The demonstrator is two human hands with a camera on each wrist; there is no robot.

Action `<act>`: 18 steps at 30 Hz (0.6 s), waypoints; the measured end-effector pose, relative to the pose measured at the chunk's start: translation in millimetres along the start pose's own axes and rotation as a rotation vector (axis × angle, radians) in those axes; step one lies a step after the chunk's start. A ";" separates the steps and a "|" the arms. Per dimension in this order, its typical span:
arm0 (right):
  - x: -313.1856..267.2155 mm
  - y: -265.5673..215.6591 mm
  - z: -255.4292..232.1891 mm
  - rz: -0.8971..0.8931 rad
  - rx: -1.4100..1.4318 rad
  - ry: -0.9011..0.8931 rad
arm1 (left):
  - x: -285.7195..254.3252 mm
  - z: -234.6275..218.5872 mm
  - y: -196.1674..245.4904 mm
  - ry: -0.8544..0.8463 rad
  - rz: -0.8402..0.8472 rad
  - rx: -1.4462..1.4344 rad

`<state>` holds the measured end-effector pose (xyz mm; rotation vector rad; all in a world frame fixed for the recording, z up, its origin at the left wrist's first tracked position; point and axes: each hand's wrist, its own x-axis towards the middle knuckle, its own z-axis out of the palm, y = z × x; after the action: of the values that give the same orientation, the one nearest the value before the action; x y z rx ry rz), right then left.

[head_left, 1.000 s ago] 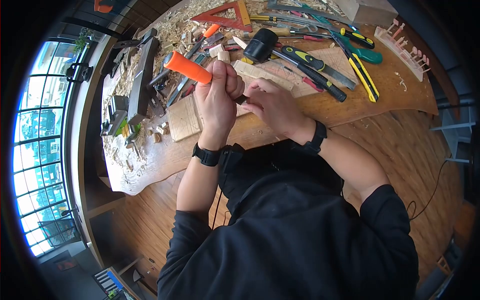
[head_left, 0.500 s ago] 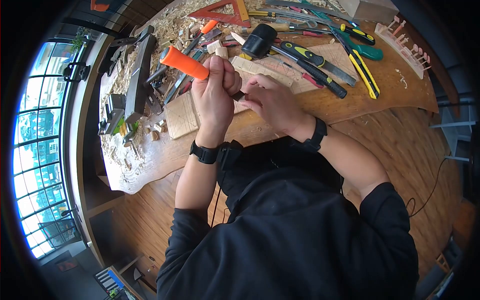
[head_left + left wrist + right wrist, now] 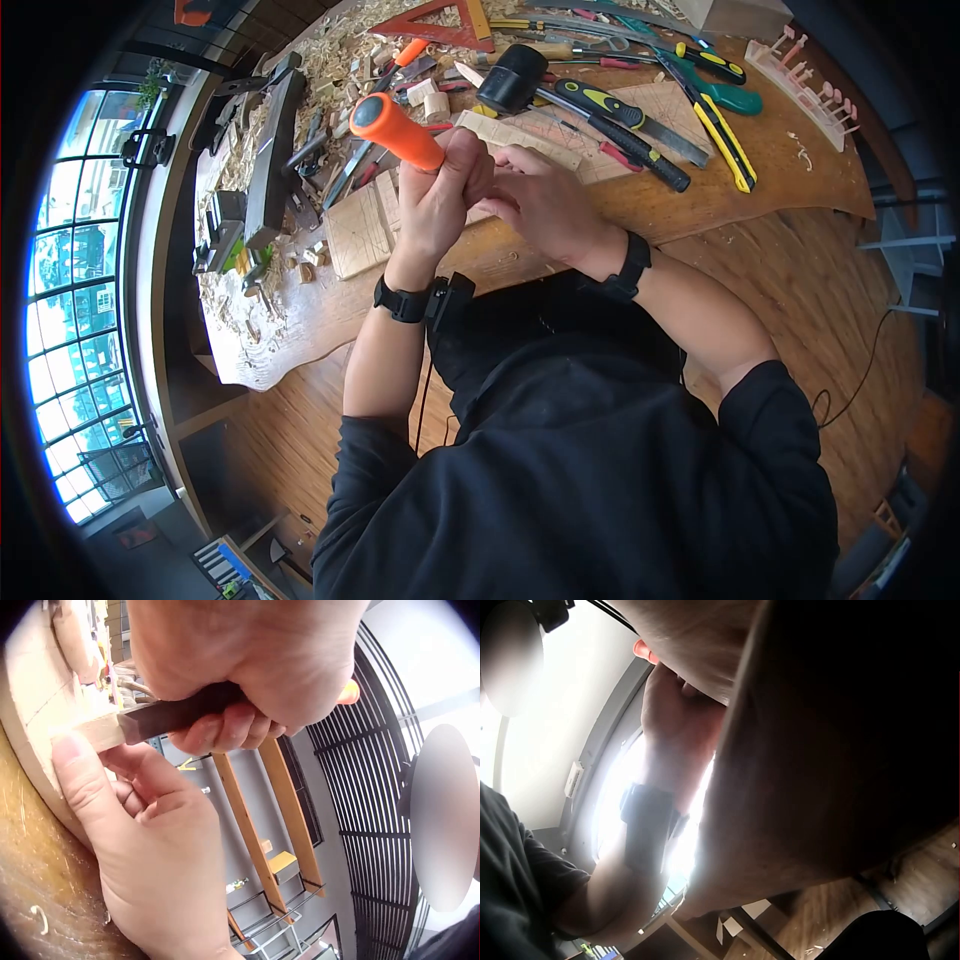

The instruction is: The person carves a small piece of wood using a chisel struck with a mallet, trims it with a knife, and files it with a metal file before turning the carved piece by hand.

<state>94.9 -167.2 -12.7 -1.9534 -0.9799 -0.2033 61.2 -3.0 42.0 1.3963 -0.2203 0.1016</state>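
Note:
My left hand (image 3: 440,200) grips a chisel with an orange handle (image 3: 405,140), its butt tilted up toward the head camera. In the left wrist view the dark chisel blade (image 3: 169,718) comes out of that fist. Its tip lies against a pale wood strip (image 3: 103,733). Thumb and fingers of my right hand (image 3: 555,212) pinch this strip close to the blade's tip, over the bench edge. The head view hides the strip and blade behind the hands. My right wrist view is mostly dark, with the underside of the workbench (image 3: 817,765) filling it.
A marked board (image 3: 360,230) lies left of the hands. Beyond them lie a black mallet (image 3: 515,78), a handsaw (image 3: 610,105) and a yellow utility knife (image 3: 725,145). A hand plane (image 3: 275,165) stands at left among shavings. A pegged rack (image 3: 800,95) stands far right.
The left hand has turned, so the chisel's orange handle has swung right and tips more toward the head camera. The dark blade between the hands has gone out of the head camera's sight.

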 end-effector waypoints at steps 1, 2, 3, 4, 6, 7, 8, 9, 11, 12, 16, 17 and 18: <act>0.1 -0.5 -0.2 0.002 -0.001 -0.001 | 1.7 0.0 -3.1 -0.002 0.054 -0.025; 0.4 -1.4 -0.9 -0.002 -0.002 0.006 | 2.3 0.1 -5.5 -0.004 0.107 -0.050; 0.7 -1.9 -1.4 -0.005 -0.004 0.014 | 2.3 0.0 -6.9 -0.004 0.106 -0.053; 0.7 -1.6 -1.5 -0.003 -0.006 0.013 | 3.1 1.4 -6.3 0.016 0.102 -0.074; 0.8 -1.1 -1.6 0.014 -0.009 -0.015 | 3.1 3.8 -7.2 0.036 0.099 -0.098; 0.5 -0.6 -1.3 0.013 -0.011 -0.015 | 3.0 5.0 -7.7 0.040 0.109 -0.084; 0.1 0.4 -1.0 0.009 -0.007 -0.024 | 3.3 5.7 -7.7 0.044 0.121 -0.071; 0.1 0.8 -1.7 0.006 -0.004 -0.033 | 2.9 5.4 -7.8 0.042 0.125 -0.072; 0.5 -2.7 -8.1 -0.010 0.028 -0.053 | 2.5 5.0 -8.4 0.072 0.121 -0.056; 1.0 -4.9 -13.0 -0.024 0.064 -0.075 | 2.3 5.6 -8.3 0.071 0.130 -0.062; 4.7 -16.7 -61.4 -0.107 -0.083 0.085 | 1.5 5.8 -10.1 0.119 0.109 -0.143; 4.9 -11.4 -75.6 -0.089 -0.204 0.138 | 1.9 5.1 -10.3 0.093 0.122 -0.147; 6.1 -9.6 -90.9 -0.060 -0.315 0.167 | 1.1 4.2 -10.4 0.096 0.131 -0.153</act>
<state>113.3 -232.8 48.5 -2.1498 -0.9402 -0.5762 64.0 -9.1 32.9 1.2208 -0.2343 0.2547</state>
